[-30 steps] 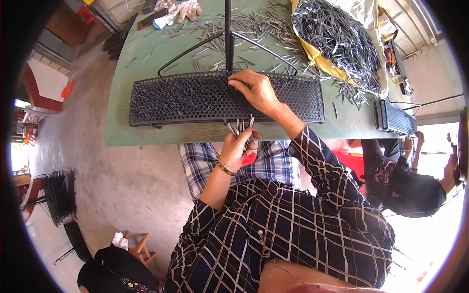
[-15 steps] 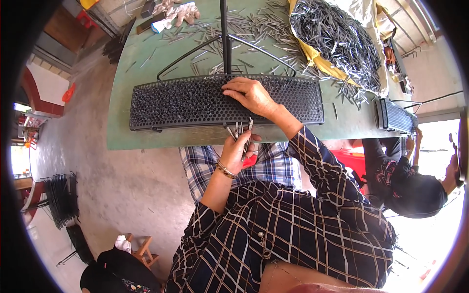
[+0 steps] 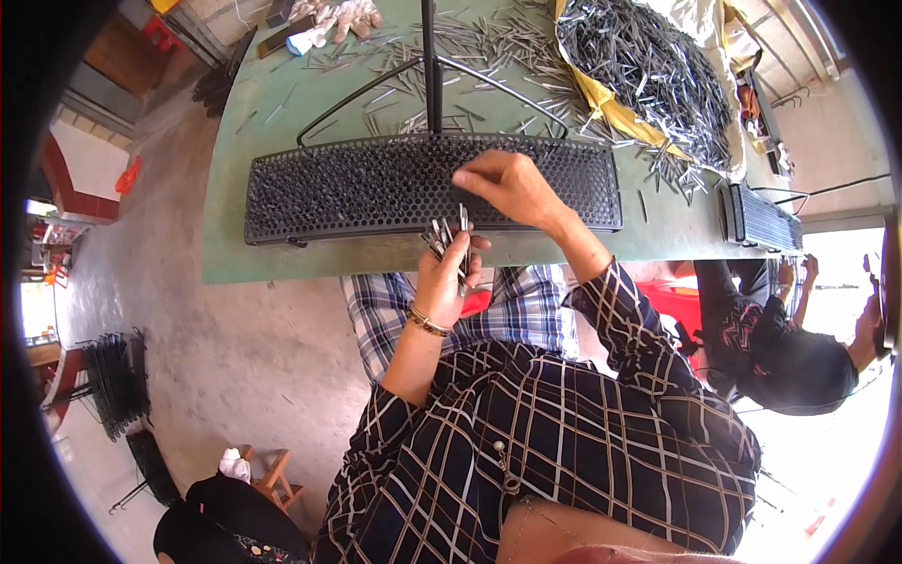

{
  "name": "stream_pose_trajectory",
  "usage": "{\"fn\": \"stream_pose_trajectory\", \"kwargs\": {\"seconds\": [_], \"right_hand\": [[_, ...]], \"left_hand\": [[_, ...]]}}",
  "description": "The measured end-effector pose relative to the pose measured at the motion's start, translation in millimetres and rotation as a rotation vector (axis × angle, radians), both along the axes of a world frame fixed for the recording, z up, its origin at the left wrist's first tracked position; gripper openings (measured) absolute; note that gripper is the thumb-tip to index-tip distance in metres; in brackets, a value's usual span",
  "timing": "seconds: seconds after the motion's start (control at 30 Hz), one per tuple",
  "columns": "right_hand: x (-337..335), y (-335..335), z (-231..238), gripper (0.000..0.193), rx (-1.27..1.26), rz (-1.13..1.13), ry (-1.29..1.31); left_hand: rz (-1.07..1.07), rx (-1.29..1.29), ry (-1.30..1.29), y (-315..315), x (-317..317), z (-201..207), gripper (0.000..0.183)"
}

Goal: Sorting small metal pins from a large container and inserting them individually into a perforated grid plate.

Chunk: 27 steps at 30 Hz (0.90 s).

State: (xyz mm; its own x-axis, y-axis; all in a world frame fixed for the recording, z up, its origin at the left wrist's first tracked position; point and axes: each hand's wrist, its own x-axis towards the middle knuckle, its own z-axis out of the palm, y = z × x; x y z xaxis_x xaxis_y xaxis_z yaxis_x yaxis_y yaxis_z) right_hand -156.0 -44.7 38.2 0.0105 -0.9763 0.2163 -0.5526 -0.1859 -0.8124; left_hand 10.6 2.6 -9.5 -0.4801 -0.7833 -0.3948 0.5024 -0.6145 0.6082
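Observation:
A long black perforated rack (image 3: 334, 193) lies along the near side of the green table (image 3: 230, 258), many of its round holes filled with dark pieces, more densely at left and middle. My left hand (image 3: 445, 280), a bracelet at its wrist, is closed round a bunch of thin metal strips (image 3: 438, 237) just in front of the rack's near edge. One strip stands higher than the others. Over the rack, right of its middle, is my right hand (image 3: 519, 193), thumb and forefinger drawn together. Whatever may be between those fingertips is too small to make out.
A black metal stand (image 3: 435, 94) rises behind the rack. Loose strips lie across the table, and a large heap of strips (image 3: 648, 80) fills a yellow-edged sack. Gloves (image 3: 343, 19) lie at far left. A co-worker (image 3: 799, 362) sits at right by another rack (image 3: 766, 221).
My right hand has lifted from the rack and shifted to the right and slightly nearer. My left hand has moved a little left and up with its strips.

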Motion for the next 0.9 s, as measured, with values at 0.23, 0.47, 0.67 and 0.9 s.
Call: {"fn": "stream_pose_trajectory", "kwargs": {"seconds": [0.23,0.47,0.67,0.9], "right_hand": [[-3.8,17.0,-8.3,0.025,0.412,0.071,-0.317],[-5.5,2.5,4.8,0.026,0.172,-0.127,-0.307],[-2.5,-18.6,1.3,0.021,-0.14,-0.087,-0.111],[-1.2,-27.5,-9.9,0.016,-0.21,0.039,0.0]], "left_hand": [[-0.065,-0.073,-0.051,-2.1,-6.7,4.5,0.019],[-0.128,-0.044,-0.092,-1.9,-3.9,-5.5,0.019],[-0.137,0.012,-0.127,0.3,-4.2,-6.8,0.02],[-0.136,0.003,-0.124,1.5,-1.9,-8.7,0.02]]}}
